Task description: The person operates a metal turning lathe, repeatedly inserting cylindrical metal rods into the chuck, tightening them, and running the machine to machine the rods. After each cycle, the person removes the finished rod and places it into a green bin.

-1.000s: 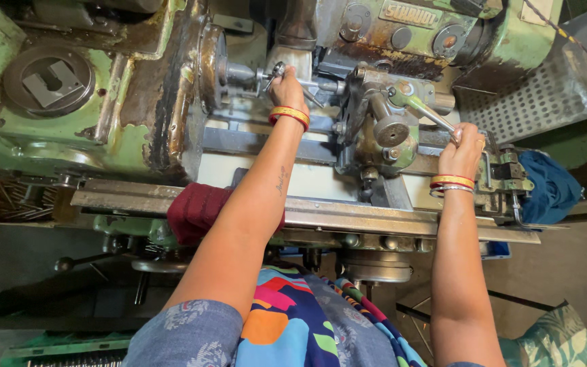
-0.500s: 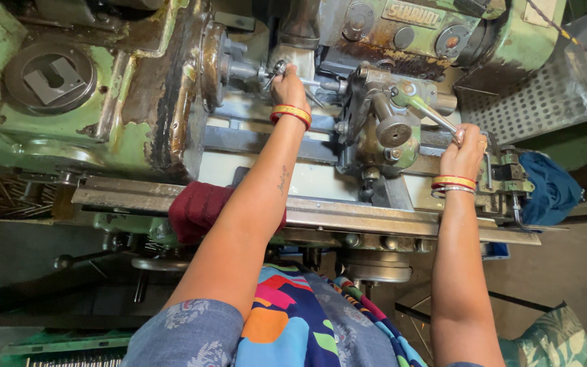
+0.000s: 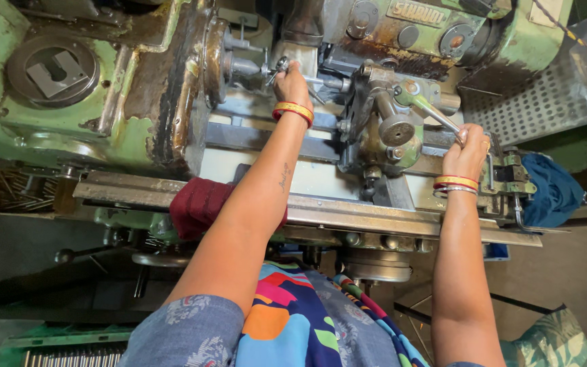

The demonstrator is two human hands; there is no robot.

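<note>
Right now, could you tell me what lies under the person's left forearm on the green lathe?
Under the left forearm a dark red cloth lies on the lathe's long metal rail, beside the pale machine bed. The arm covers the cloth's right part, so its full extent cannot be seen.

1 head-worn view, looking steeply down, close over a green lathe (image 3: 103, 102), arms reaching forward

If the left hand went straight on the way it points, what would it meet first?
Probably the small metal part at the left hand's fingertips, then the grey machine housing behind it; depth is unclear.
</note>
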